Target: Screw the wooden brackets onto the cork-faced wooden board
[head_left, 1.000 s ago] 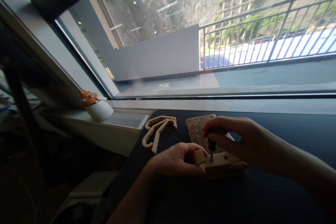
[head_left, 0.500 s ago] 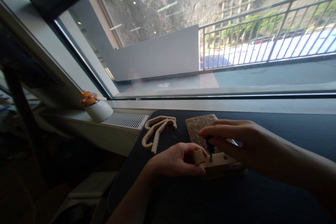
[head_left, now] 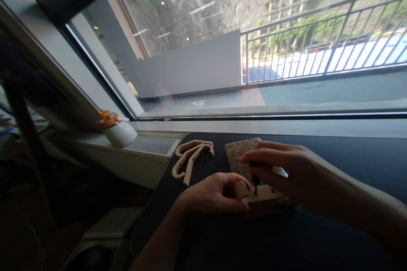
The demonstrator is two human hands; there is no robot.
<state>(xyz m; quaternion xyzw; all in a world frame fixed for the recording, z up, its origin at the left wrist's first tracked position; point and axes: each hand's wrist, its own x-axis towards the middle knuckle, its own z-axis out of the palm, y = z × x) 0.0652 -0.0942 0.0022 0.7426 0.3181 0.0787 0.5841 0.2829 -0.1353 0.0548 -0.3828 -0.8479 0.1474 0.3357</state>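
My left hand (head_left: 211,194) is closed on the left end of a light wooden block (head_left: 266,198) that lies on the dark table (head_left: 286,241), thumb and fingers around a small wooden peg (head_left: 241,189) on it. My right hand (head_left: 280,169) is closed from above on a small dark screwdriver (head_left: 255,183) standing upright, its tip in a hole in the block's top. A brown cork mat (head_left: 238,154) lies just behind the block, partly under my right hand.
Two curved wooden hook pieces (head_left: 190,156) lie at the table's far left corner with several small dark screws (head_left: 205,157) beside them. A white bowl with an orange thing (head_left: 116,129) sits on the sill by a radiator grille (head_left: 151,145). A big window runs behind.
My right hand has turned slightly on the screwdriver, its fingers shifting left and lower. The left hand and the block stay where they were.
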